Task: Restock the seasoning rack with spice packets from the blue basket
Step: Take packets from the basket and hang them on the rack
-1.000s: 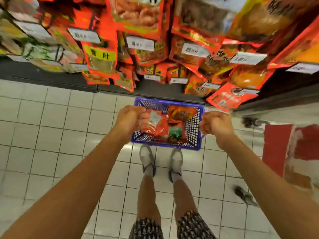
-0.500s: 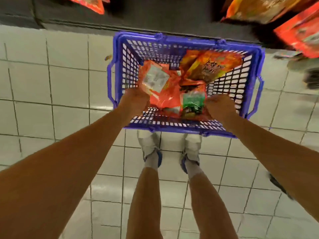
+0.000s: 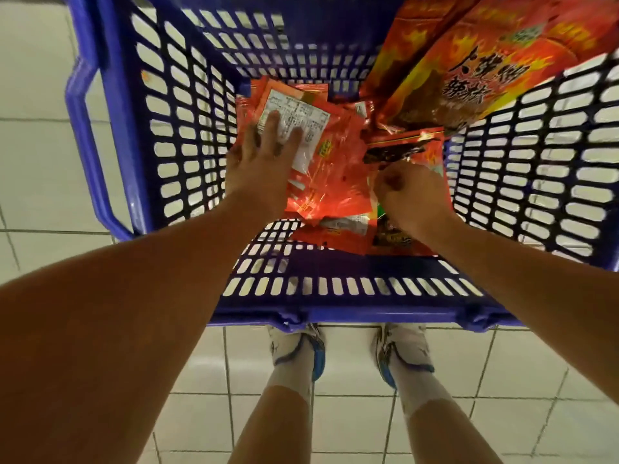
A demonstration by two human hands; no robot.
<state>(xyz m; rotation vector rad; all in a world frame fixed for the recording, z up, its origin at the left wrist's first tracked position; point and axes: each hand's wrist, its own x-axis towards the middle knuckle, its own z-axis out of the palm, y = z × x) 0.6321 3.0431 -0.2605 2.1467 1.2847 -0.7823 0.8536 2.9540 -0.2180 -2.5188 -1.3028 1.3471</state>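
The one camera sits on my head and looks almost straight down, tipped a little forward. It hangs close over the blue basket (image 3: 187, 135), whose rim runs off the top and right edges of the frame, so only its inside and near wall show whole. My forearms come in from the lower left and lower right corners and meet near the middle, where my left hand (image 3: 259, 162) and right hand (image 3: 410, 192) lie among the packets (image 3: 331, 169). Below the basket, at the bottom centre, my shoes (image 3: 298, 346) stand on the tiled floor (image 3: 37, 155). The wide lens bends the basket's sides outward. There is no second view.
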